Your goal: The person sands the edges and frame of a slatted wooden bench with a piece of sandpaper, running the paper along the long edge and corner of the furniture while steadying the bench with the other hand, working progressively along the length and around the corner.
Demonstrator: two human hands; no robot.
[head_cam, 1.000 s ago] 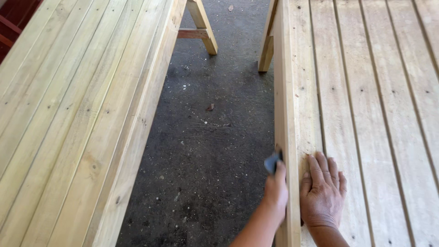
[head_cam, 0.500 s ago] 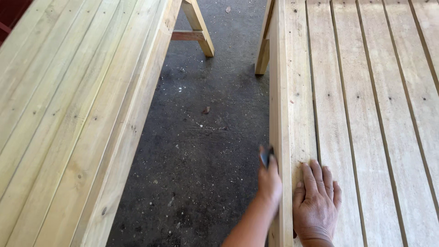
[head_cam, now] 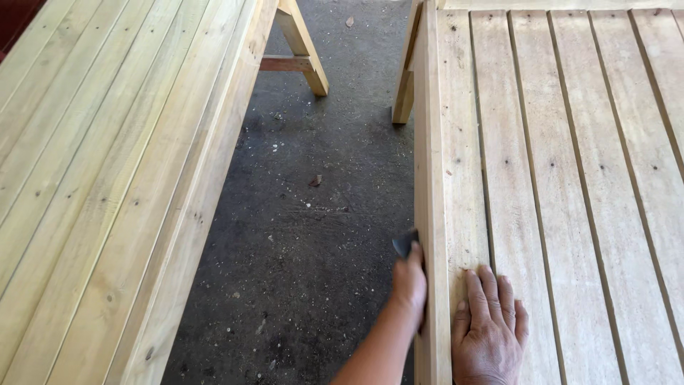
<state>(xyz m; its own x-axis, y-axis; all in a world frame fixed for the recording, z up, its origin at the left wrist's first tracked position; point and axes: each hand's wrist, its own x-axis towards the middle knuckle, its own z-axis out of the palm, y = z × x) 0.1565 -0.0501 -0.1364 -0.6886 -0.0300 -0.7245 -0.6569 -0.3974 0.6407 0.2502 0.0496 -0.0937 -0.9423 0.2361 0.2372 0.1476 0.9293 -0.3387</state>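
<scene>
1. Sanding pad (head_cam: 404, 243), small and dark, sits against the outer side face of the edge board (head_cam: 429, 214) of the slatted wooden platform (head_cam: 570, 214), low in my view, with only its top corner showing above my knuckles.
2. My left hand (head_cam: 410, 284) has it: fingers curled closed over the pad and pressing it sideways into the board. How much of the pad lies under the palm I cannot tell.
3. My right hand (head_cam: 490, 321) holds nothing. It lies flat, fingers spread and extended, on the first slat (head_cam: 463, 178) just beside the edge, bracing the frame.
4. To do this well, I judge the pad should stay flat on the side face, not rocked onto the corner, or the top edge will round over unevenly.
5. Strokes should run along the grain, lengthwise down the board, with steady, moderate pressure.
6. I would keep the right palm planted close to the working spot, so the push from the left is countered and the frame does not shift.
7. Screw marks dot the slats; I would watch for any on the side face that could snag the pad.
8. A second slatted piece (head_cam: 107, 214) stands well apart across the dark concrete floor (head_cam: 313, 214), so my elbow has room.
</scene>
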